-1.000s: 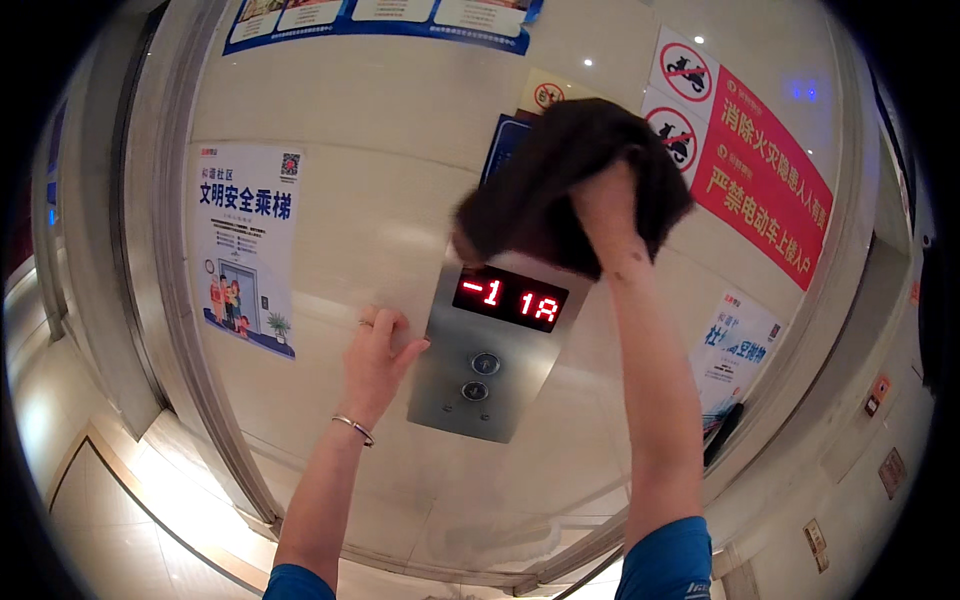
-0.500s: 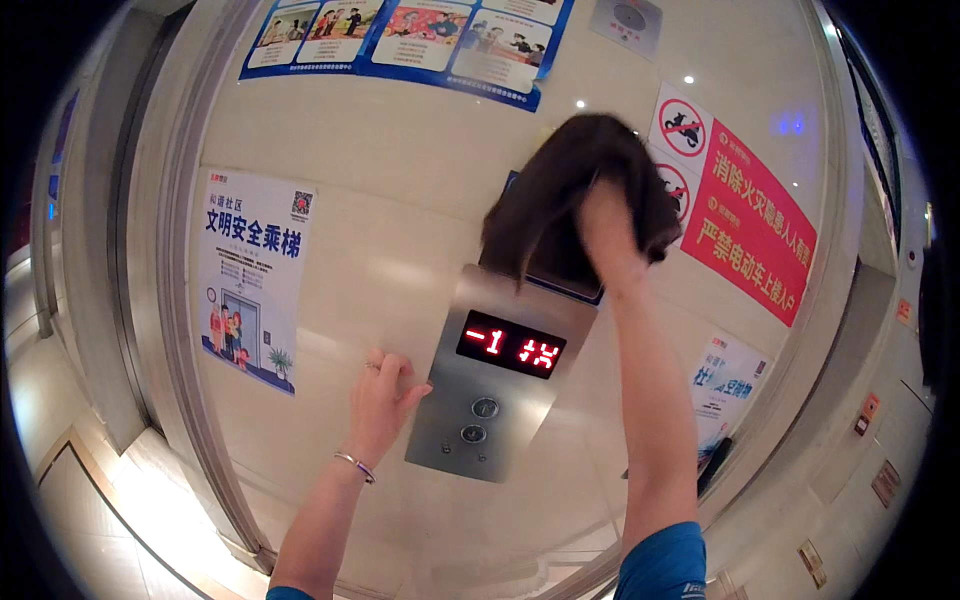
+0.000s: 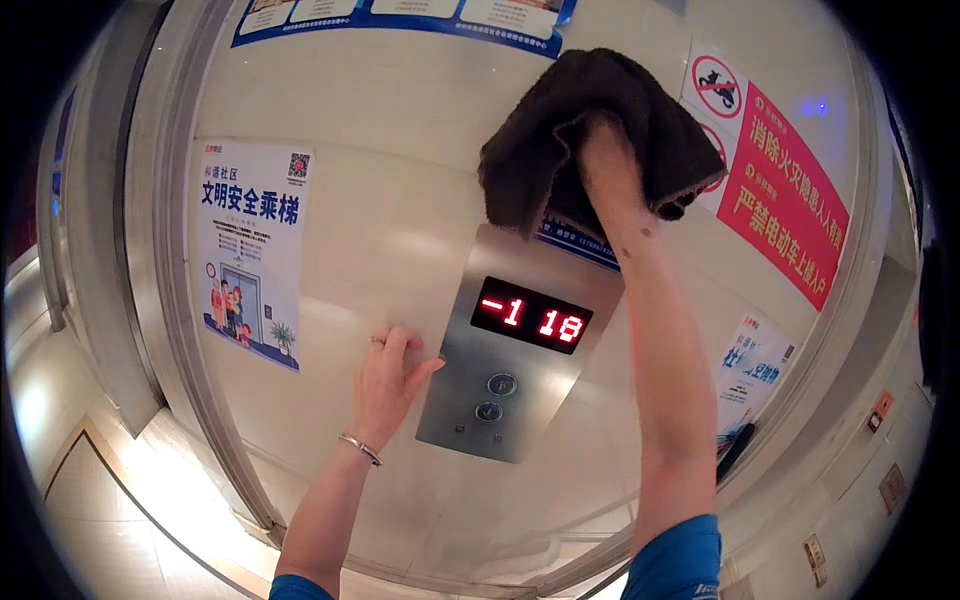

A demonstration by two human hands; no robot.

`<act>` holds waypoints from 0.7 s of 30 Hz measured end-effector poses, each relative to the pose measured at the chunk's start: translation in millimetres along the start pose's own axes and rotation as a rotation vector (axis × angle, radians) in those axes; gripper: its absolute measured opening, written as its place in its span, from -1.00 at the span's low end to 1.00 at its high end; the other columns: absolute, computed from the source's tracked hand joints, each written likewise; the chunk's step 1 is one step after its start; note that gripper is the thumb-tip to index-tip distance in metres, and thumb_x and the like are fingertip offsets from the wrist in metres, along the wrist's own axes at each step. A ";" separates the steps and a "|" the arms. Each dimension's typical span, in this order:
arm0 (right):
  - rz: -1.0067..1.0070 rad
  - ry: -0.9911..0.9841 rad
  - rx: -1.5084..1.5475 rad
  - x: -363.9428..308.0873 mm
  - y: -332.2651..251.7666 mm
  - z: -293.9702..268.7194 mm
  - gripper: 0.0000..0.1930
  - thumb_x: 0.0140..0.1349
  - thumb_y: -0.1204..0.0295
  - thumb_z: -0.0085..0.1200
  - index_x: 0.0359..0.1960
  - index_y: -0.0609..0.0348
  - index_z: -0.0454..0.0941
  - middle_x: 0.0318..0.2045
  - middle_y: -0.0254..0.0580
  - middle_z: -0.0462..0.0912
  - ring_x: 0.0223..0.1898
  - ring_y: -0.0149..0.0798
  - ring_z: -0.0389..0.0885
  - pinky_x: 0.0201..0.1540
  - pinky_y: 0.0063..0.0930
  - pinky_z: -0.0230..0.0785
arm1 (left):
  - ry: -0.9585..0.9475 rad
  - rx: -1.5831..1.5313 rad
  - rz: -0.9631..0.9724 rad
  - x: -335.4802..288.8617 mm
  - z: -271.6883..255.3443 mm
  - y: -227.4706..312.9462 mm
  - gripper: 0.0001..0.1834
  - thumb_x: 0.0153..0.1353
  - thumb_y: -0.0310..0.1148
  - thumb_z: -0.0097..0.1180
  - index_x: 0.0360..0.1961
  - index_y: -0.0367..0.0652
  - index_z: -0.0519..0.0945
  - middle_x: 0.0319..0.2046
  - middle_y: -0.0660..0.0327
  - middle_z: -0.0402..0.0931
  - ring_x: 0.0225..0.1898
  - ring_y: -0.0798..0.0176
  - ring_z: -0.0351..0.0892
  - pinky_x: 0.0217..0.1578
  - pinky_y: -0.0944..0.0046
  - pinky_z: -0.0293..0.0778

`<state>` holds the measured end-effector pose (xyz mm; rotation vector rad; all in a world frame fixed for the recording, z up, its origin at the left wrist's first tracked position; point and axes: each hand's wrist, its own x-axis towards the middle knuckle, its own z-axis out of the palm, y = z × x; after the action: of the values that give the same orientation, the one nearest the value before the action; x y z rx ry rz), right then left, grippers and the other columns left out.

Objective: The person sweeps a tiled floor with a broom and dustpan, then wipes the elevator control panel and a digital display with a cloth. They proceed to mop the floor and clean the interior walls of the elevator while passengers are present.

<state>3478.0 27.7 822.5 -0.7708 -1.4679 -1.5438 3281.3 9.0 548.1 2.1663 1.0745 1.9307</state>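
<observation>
A dark brown towel (image 3: 545, 105) is bunched against the pale wall, with my right hand (image 3: 608, 165) pressed into it; the fingers are hidden in its folds. Behind the towel a dark blue sign (image 3: 580, 243) shows only its lower edge. Just below is a steel elevator call panel (image 3: 455, 400), with a red-lit display (image 3: 530, 315) and two round buttons (image 3: 501, 384). Beside the panel's left edge my left hand (image 3: 388, 375) holds nothing. Its fingers are loosely bent and its thumb stands apart, pointing at the panel.
To the left hangs a white poster (image 3: 250, 255); a blue-framed poster (image 3: 400, 25) is above. A red sign (image 3: 785, 195) is right of the towel, with another white poster (image 3: 750, 365) lower down. A metal door frame (image 3: 190, 300) runs along the left.
My right hand has shifted the towel slightly up and right, and it is spread wider. The display's digits differ. The view has shifted a little; my left hand stays beside the panel.
</observation>
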 end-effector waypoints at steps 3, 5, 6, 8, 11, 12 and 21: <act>0.035 -0.233 -0.069 -17.7 18.7 -13.8 -0.72 0.07 0.43 -0.07 -0.18 0.26 0.49 -0.15 0.10 0.49 -0.01 -0.01 0.39 0.08 -0.29 0.19 | 0.010 0.019 0.011 -2.3 -2.7 -2.5 -0.65 -0.09 -0.27 0.25 -0.37 -0.08 0.33 -0.40 0.23 0.33 -0.39 0.13 0.37 -0.48 0.19 0.32; 0.130 -0.184 -0.067 -24.5 36.0 -28.6 -0.72 0.07 0.43 -0.06 -0.17 0.24 0.48 -0.17 0.08 0.50 -0.02 -0.02 0.40 0.07 -0.30 0.20 | 0.009 0.020 0.014 -2.5 -5.6 1.1 -0.65 -0.10 -0.27 0.26 -0.38 -0.08 0.34 -0.40 0.24 0.32 -0.39 0.14 0.37 -0.48 0.19 0.33; 0.202 -0.238 -0.050 -19.7 21.9 -34.9 -0.72 0.09 0.43 -0.08 -0.16 0.25 0.48 -0.16 0.09 0.50 -0.04 -0.01 0.42 0.07 -0.29 0.21 | 0.000 0.029 0.007 -2.6 -6.8 -1.7 -0.65 -0.10 -0.27 0.26 -0.38 -0.09 0.34 -0.41 0.24 0.33 -0.40 0.14 0.37 -0.48 0.20 0.33; 0.337 -0.355 -0.035 -8.2 2.3 -49.3 -0.73 0.13 0.43 -0.13 -0.16 0.27 0.47 -0.15 0.11 0.49 -0.09 0.00 0.46 0.07 -0.28 0.22 | -0.021 0.026 -0.004 -2.8 -1.7 -3.9 -0.65 -0.12 -0.27 0.27 -0.38 -0.09 0.34 -0.41 0.24 0.33 -0.41 0.14 0.37 -0.48 0.21 0.33; 0.009 -0.203 -0.176 -4.0 -1.3 -3.9 -0.75 0.16 0.45 -0.17 -0.17 0.23 0.48 -0.16 0.03 0.51 -0.07 -0.06 0.46 0.05 -0.30 0.24 | 0.020 -0.053 0.018 -2.5 6.3 0.1 -0.64 -0.13 -0.29 0.28 -0.39 -0.12 0.35 -0.43 0.23 0.33 -0.44 0.15 0.37 -0.50 0.23 0.32; 0.016 -0.256 -0.233 3.6 -11.6 -6.0 -0.73 0.14 0.42 -0.12 -0.14 0.24 0.45 -0.15 0.03 0.49 -0.04 -0.06 0.43 0.08 -0.31 0.20 | 0.038 -0.027 0.048 -3.1 6.8 -2.1 -0.64 -0.13 -0.29 0.28 -0.39 -0.12 0.35 -0.43 0.22 0.33 -0.44 0.16 0.37 -0.51 0.24 0.32; 0.069 -0.192 -0.034 -28.9 57.6 8.0 -0.73 0.11 0.41 -0.15 -0.23 0.30 0.47 -0.19 0.18 0.47 -0.10 0.06 0.41 -0.03 -0.24 0.25 | 0.028 -0.003 0.041 -1.7 5.4 -4.6 -0.66 -0.11 -0.31 0.27 -0.38 -0.13 0.35 -0.44 0.20 0.32 -0.44 0.16 0.37 -0.48 0.22 0.32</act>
<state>3541.1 43.1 824.8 -1.0020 -1.5393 -1.4789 3284.0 13.8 543.4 2.1831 1.0382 1.9846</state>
